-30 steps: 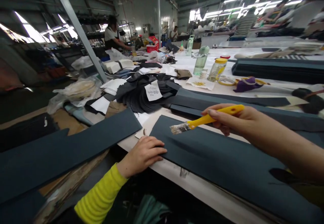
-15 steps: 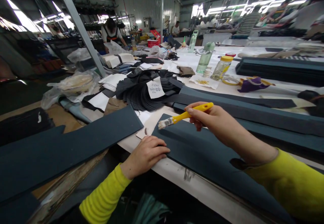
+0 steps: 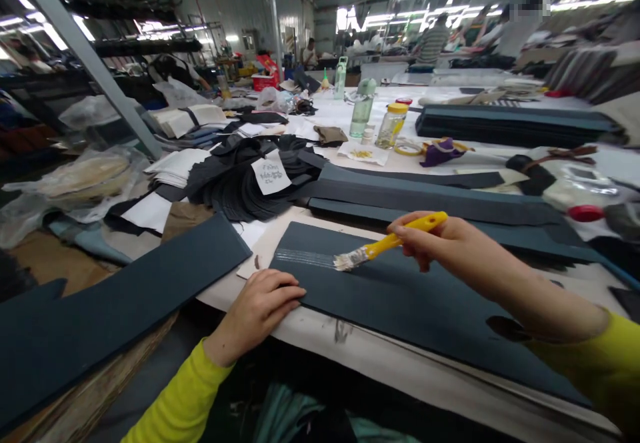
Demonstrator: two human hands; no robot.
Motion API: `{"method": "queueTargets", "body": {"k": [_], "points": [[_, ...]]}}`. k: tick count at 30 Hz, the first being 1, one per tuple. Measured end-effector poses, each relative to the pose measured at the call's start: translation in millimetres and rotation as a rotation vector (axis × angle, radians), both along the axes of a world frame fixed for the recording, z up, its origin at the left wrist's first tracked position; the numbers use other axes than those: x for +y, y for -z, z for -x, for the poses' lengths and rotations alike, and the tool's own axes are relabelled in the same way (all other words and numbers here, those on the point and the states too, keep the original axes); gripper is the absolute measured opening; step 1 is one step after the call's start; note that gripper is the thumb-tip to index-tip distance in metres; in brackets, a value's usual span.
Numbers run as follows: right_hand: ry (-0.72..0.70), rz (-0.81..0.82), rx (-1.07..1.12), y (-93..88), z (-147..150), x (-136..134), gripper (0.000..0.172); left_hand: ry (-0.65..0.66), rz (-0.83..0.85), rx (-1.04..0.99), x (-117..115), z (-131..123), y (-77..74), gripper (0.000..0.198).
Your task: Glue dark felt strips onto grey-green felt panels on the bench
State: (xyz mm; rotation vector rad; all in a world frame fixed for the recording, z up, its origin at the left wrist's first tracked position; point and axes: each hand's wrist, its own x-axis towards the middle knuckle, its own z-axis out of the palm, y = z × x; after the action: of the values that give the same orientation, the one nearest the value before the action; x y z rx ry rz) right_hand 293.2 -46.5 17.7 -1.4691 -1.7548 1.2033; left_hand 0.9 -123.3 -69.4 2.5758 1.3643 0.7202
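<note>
Big factory shed here, long tables everywhere, and a few co-workers (image 3: 430, 46) way off at the back. Up front is a white-topped work table (image 3: 380, 379) with a long dark teal panel (image 3: 400, 309) lying flat along its near edge, and more strips just past it. Looks like thin foam-type sheet to me: light, bendy, kinda floppy, so I'd take it by a dry end and keep it supported, well off the shiny streak (image 3: 303, 257) across its surface.

The left hand (image 3: 255, 316) sits on the panel's near edge, fingers loosely curled, pinning it down rather than gripping. The right hand (image 3: 450, 246) has a narrow pinch on a flat brush (image 3: 400, 239) with a yellow plastic handle, and its pale, clumpy bristles (image 3: 350, 259) seem to touch the panel.

Behind that is a heap of dark cut pieces (image 3: 240, 186) with a handwritten paper tag (image 3: 271, 176), too blurry to read. I can't make out any brand on the yellow-lidded jar (image 3: 393, 126) either.
</note>
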Motion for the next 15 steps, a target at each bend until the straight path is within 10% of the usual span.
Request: {"method": "queueTargets", "body": {"k": [15], "points": [[0.68,0.02,-0.275,-12.0,-214.6,-101.2,0.055,0.093,-0.178,0.08,13.5,11.2,10.2,0.022]]}}
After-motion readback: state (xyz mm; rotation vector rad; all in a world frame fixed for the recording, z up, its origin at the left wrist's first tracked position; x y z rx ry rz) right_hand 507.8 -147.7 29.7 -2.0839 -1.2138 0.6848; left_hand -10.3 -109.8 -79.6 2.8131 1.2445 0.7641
